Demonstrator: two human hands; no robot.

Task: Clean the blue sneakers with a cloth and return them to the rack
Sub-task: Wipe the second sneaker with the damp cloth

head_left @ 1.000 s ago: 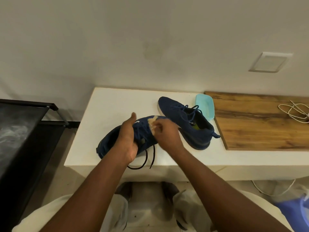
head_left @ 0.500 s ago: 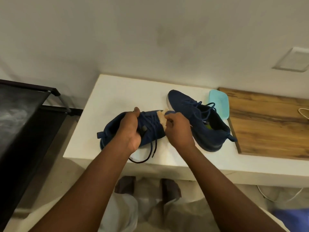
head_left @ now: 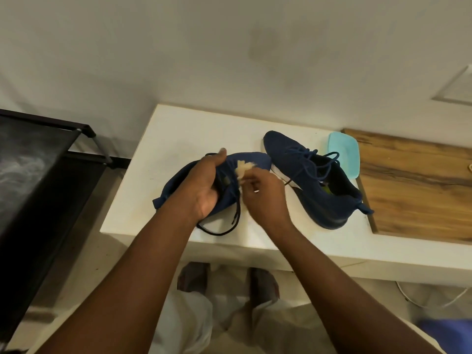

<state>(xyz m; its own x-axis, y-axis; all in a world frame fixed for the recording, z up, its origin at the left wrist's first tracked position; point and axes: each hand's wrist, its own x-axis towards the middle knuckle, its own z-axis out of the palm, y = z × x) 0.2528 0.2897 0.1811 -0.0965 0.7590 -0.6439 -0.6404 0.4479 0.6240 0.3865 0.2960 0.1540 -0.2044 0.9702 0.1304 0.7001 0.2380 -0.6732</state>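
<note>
Two dark blue sneakers are on a white table [head_left: 178,134]. My left hand [head_left: 204,185] grips the nearer blue sneaker [head_left: 176,185] around its collar, holding it tilted with the toe pointing right. Its black laces dangle over the table's front edge. My right hand [head_left: 263,192] pinches a small beige cloth [head_left: 242,167] and presses it on that sneaker's upper near the toe. The second blue sneaker [head_left: 306,172] lies flat on the table to the right, laces loose, with nothing touching it.
A black shoe rack [head_left: 48,159] stands to the left of the table. A light blue lid-like dish [head_left: 344,154] leans by a wooden board [head_left: 419,187] at the right. My legs and feet are below the table edge. A white cable lies on the floor at right.
My view has shifted left and closer. My right hand with the cloth has slid along the held sneaker's upper, and my left hand has turned the shoe a little.
</note>
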